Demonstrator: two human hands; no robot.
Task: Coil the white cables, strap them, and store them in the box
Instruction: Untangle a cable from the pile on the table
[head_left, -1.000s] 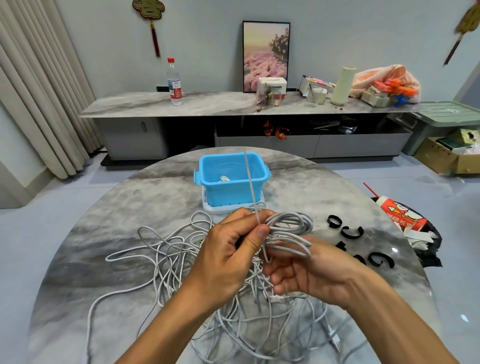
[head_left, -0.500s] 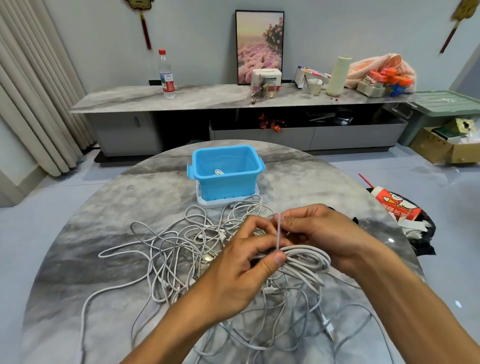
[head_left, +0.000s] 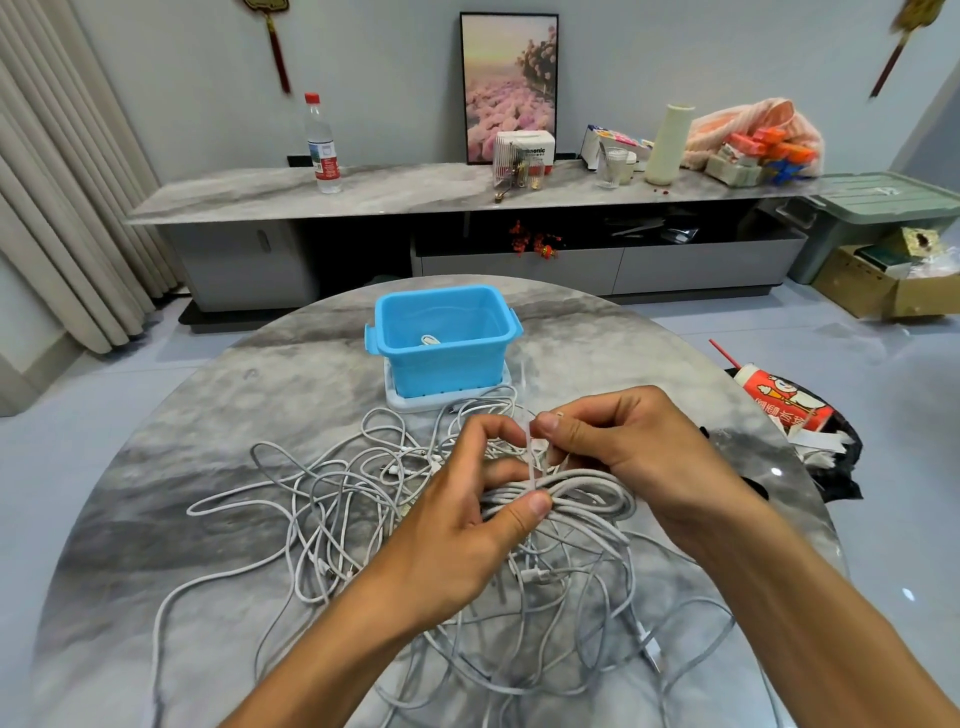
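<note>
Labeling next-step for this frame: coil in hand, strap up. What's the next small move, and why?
Probably pull the strap tight. The left hand grips the coiled cable with the thumb at the strap's base; the right hand pinches the strap's upright end. The blue box waits behind, and loose cables remain on the table.

The coiled cable (head_left: 576, 493) lies between the fingers (head_left: 537, 503) of both hands; the storage box (head_left: 444, 343) sits beyond them, apparently holding one cable.

The strap (head_left: 531, 457) end is hidden between pinching fingertips (head_left: 548, 422).
</note>
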